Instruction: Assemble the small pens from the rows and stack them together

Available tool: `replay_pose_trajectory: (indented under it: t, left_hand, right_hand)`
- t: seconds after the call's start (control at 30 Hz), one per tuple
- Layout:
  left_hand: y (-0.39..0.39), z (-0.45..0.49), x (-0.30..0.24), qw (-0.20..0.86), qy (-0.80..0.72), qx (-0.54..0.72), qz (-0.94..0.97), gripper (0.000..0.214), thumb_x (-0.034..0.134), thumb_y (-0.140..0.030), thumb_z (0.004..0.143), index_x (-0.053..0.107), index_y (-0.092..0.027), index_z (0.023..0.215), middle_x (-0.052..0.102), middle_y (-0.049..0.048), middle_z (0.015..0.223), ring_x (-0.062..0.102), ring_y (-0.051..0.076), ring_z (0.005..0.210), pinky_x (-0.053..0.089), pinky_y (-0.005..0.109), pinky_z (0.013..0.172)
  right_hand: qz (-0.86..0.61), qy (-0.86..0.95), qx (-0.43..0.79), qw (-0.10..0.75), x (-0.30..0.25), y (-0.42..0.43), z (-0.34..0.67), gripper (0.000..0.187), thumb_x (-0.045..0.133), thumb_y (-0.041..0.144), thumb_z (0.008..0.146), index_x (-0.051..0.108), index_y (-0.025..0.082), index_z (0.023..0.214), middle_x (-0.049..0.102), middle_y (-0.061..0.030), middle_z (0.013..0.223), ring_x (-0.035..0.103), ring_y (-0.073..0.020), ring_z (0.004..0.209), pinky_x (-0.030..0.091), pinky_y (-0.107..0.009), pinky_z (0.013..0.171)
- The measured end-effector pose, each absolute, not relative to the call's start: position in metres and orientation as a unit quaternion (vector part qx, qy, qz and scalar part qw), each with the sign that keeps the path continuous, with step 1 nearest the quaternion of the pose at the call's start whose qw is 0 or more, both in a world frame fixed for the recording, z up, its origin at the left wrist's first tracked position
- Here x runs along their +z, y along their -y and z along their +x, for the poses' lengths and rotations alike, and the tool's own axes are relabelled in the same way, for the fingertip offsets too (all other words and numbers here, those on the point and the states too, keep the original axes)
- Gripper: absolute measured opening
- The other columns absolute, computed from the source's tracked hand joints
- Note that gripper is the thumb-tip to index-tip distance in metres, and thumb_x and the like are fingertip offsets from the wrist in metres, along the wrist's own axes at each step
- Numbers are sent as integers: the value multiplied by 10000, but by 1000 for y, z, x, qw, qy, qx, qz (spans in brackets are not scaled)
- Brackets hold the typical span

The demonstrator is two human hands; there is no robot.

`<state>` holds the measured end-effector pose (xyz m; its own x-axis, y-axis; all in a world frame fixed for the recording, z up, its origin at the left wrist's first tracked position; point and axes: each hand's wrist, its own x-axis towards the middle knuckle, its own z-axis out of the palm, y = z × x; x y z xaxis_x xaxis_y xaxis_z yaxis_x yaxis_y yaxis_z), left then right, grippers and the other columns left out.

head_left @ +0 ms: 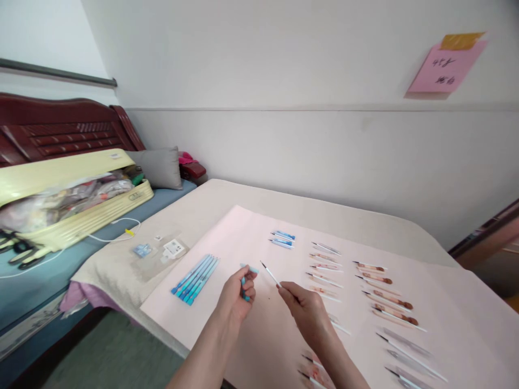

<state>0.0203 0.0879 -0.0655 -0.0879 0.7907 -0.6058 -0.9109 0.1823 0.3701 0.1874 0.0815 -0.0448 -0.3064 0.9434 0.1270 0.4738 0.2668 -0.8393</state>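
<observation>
Head view: nearest, the right hand (303,303) pinches a slim white stick (271,274) near its rear end, the dark tip pointing up and away. Just beside it, the left hand (237,292) is curled, with a light-blue piece (252,269) between thumb and forefinger and a second blue piece (245,294) against the other fingers. Stick and light-blue piece are near each other but apart, above the pale sheet (251,232). A light pinch and steady wrists should suit such thin parts; the dark tip is best kept off skin and paper, the second blue piece snugly curled in lest it slip. Left of the hands lie neatly rowed blue pens (195,277); beyond, blue parts (288,235) with dark-tipped sticks.
</observation>
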Motion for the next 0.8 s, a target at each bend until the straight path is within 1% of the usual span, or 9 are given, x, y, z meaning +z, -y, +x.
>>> replay_pose_trajectory:
  t: [0.2, 0.37, 0.53, 0.67, 0.73, 0.8]
  left_hand:
    - [-89, 16, -64, 666, -380, 638, -73, 123, 613, -145, 725, 492, -124, 717, 542, 14, 669, 268, -29, 349, 193, 104, 296]
    - [-88, 18, -62, 650, -396, 647, -46, 139, 629, -149, 703, 493, -133, 726, 527, 1, 649, 276, -23, 361, 187, 114, 313]
    - [-86, 18, -64, 600, -434, 668, 74, 167, 656, -200, 678, 502, -138, 689, 519, -8, 625, 284, -6, 375, 185, 139, 329]
    - [-82, 22, -65, 561, -467, 664, 164, 215, 670, -275, 668, 509, -136, 630, 494, -19, 601, 296, 4, 390, 185, 159, 342]
    - [-81, 25, -64, 556, -481, 654, 179, 225, 668, -295, 666, 512, -138, 625, 497, -17, 603, 293, 7, 392, 179, 168, 346]
    - [-80, 28, -63, 565, -483, 645, 178, 225, 666, -296, 665, 510, -139, 626, 505, -11, 612, 288, 9, 396, 173, 172, 350]
  right_hand:
    - [-495, 771, 283, 284, -41, -79, 189, 297, 438, 394, 834, 615, 221, 671, 483, 22, 501, 407, -121, 498, 287, -217, 487]
    - [-505, 770, 275, 275, -42, -80, 189, 302, 435, 404, 827, 602, 232, 642, 495, 14, 496, 416, -135, 501, 279, -223, 489]
    - [-508, 769, 270, 279, -43, -79, 189, 298, 447, 396, 812, 594, 233, 610, 497, 14, 483, 409, -131, 486, 265, -224, 479]
    - [-515, 781, 248, 252, -44, -77, 188, 285, 424, 378, 822, 590, 241, 635, 508, 12, 494, 429, -134, 488, 266, -227, 484]
    - [-523, 781, 241, 242, -45, -77, 187, 256, 417, 366, 827, 595, 246, 687, 523, 13, 506, 433, -134, 481, 265, -228, 480]
    - [-527, 774, 246, 250, -47, -77, 185, 206, 420, 359, 829, 592, 250, 800, 542, 19, 519, 444, -135, 473, 266, -226, 473]
